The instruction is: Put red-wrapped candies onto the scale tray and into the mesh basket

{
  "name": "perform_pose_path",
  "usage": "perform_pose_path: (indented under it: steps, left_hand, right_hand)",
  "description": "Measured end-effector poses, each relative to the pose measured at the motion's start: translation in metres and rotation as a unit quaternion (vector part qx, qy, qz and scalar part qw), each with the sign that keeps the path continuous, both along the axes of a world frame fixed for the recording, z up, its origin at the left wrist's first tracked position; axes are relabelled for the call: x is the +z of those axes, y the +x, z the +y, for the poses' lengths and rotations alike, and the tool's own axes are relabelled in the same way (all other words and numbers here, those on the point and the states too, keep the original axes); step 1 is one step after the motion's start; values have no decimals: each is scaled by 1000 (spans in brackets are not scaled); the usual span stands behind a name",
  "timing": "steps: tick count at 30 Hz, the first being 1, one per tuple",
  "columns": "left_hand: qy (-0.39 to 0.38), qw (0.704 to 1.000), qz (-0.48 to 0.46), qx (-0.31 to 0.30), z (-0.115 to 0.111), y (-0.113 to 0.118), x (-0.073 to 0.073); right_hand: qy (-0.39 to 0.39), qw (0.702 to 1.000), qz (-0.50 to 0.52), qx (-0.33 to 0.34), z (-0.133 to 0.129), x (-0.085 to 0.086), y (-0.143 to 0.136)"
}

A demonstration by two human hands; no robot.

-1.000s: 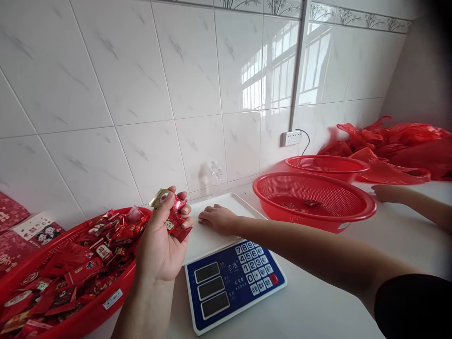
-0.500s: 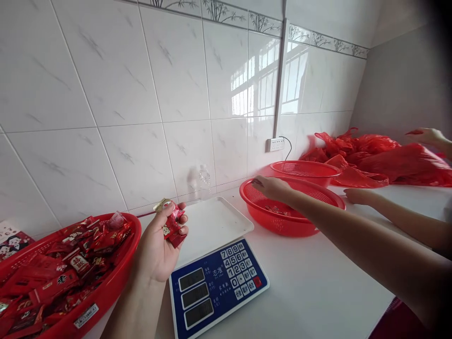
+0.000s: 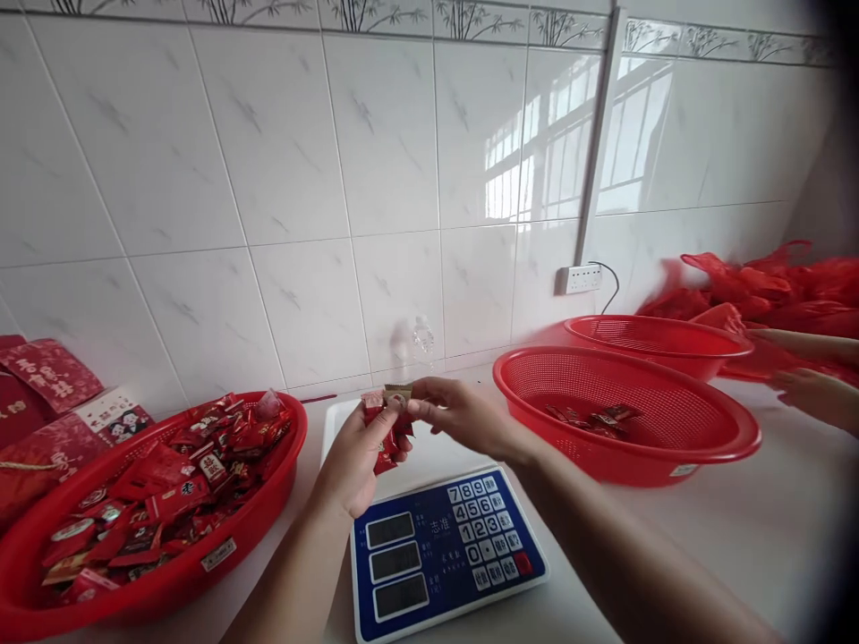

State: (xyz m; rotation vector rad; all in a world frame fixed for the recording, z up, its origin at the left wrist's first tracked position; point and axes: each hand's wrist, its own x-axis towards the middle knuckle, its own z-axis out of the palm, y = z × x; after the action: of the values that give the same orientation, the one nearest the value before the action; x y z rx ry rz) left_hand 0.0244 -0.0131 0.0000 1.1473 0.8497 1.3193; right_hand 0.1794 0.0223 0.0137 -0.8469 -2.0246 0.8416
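My left hand (image 3: 355, 461) is closed around several small red-wrapped candies (image 3: 387, 454), above the white pan (image 3: 443, 458) of a digital scale (image 3: 446, 550). My right hand (image 3: 463, 416) meets it from the right, fingers pinched at a brownish-gold wrapper (image 3: 397, 391) at the top of the bunch. Part of what the right fingers grip is hidden. On the left, a red basket (image 3: 299, 456) is heaped with red-wrapped sweets. To the right, another red basket (image 3: 644, 465) has a few dark red packets at its bottom.
Behind the right basket is another red basket (image 3: 661, 335). A clear plastic bottle (image 3: 423, 338) stands by the tiled wall. Red gift boxes (image 3: 50, 380) are at far left. Another person's hands (image 3: 815, 394) are beside red plastic bags (image 3: 771, 291) at far right.
My right hand has come left from above the right basket to the candies in my left hand. The view has turned left. The other person's hands have moved among the bags.
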Motion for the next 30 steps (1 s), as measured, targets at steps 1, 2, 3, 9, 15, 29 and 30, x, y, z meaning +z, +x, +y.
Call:
perform_pose_path:
  steps: [1, 2, 3, 9, 15, 29, 30]
  left_hand:
    - [7, 1000, 9, 2, 1, 0, -2]
    - [10, 1000, 15, 7, 3, 0, -4]
    - [8, 1000, 17, 15, 5, 1, -6]
    - [-83, 987, -109, 87, 21, -6, -12]
    - [-182, 949, -235, 103, 31, -13, -13]
    - [-6, 997, 68, 31, 16, 7, -22]
    - [-9, 997, 79, 20, 15, 7, -21]
  right_hand:
    - [1, 1000, 21, 10, -2, -4, -7]
    - [1, 999, 40, 6, -1, -8, -12]
    - [0, 998, 58, -9, 1, -12, -15]
    - [-26, 990, 88, -104, 31, -32, 0]
    - [19, 964, -164, -209, 55, -52, 23]
    - [-46, 996, 66, -30, 12, -35, -9]
    - [-55, 996, 65, -29, 12, -35, -10]
